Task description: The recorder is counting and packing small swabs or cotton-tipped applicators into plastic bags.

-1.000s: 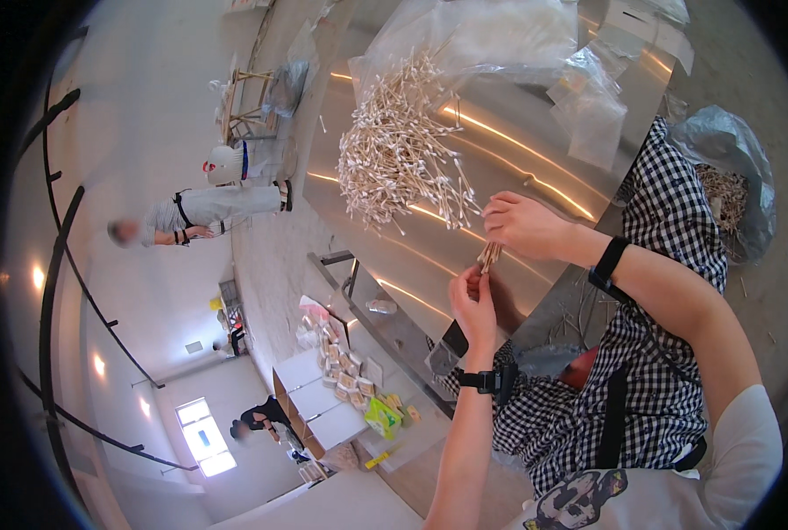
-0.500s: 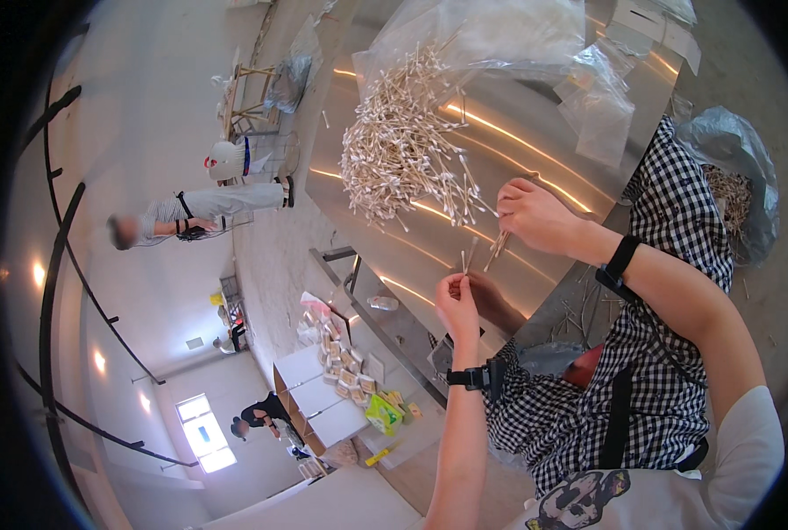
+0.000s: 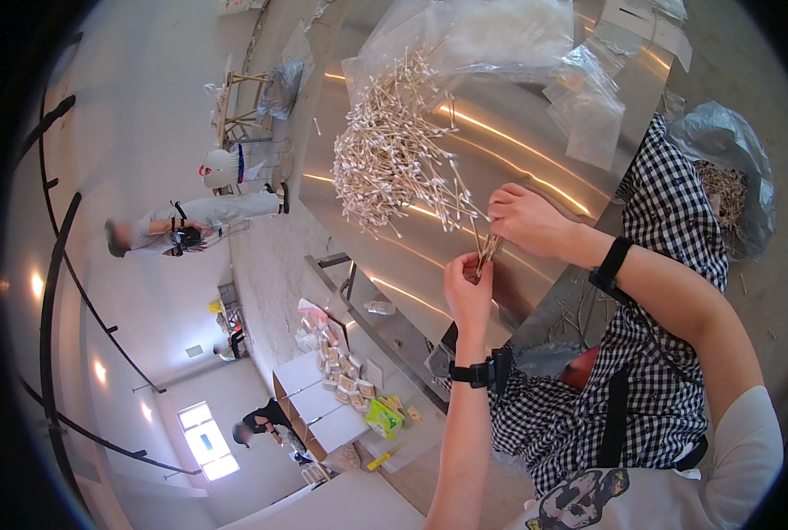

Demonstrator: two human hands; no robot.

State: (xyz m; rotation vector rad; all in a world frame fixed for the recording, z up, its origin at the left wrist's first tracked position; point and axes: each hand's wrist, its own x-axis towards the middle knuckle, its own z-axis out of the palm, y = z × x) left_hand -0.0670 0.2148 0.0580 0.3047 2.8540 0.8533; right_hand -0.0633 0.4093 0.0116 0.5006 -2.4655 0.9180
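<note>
A big loose heap of cotton swabs [image 3: 394,150], with white tips and thin wooden-looking sticks, lies on the shiny metal table [image 3: 535,132]. At its near end my two hands meet. My left hand [image 3: 469,287] is closed around the lower part of a small bunch of swabs [image 3: 487,250]. My right hand [image 3: 528,219] pinches the upper part of that same bunch, its fingers curled and partly hidden from view. A few swab tips poke out toward the heap.
Clear plastic bags [image 3: 588,106] lie at the table's far side. A translucent sack [image 3: 725,168] of swabs sits on the floor at right, beside my checkered apron [image 3: 677,212]. Small boxes [image 3: 345,380] and a green packet [image 3: 383,417] lie at lower left. Two people stand farther off.
My hands were apart, with the right one holding a bunch and the left one a swab or two. Now they have come together on one bunch.
</note>
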